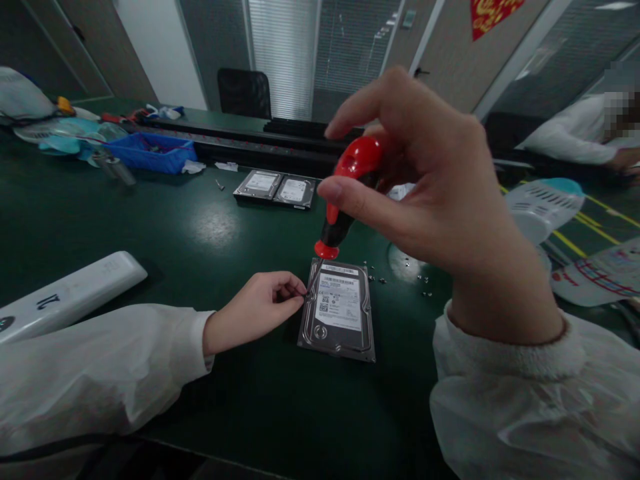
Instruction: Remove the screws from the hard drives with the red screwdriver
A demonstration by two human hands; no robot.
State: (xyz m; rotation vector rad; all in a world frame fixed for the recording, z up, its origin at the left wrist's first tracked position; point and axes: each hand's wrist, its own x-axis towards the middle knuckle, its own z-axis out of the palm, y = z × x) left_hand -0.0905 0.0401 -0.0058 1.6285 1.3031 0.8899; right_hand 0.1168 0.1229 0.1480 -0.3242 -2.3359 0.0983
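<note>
A silver hard drive [339,311] with a white label lies flat on the dark green table [150,233] in front of me. My right hand [425,193] is closed around the red and black handle of a screwdriver [347,193], held upright over the drive's far left corner. My left hand [260,307] rests on the table at the drive's left edge. Its fingers are pinched together on the screwdriver's thin shaft near the tip. Small loose screws [423,277] lie scattered just right of the drive.
Two more hard drives [277,189] lie side by side farther back. A white flat device [65,293] sits at left, a blue bin [150,152] at back left. White fan parts [545,207] lie at right, where another person in white [580,133] sits.
</note>
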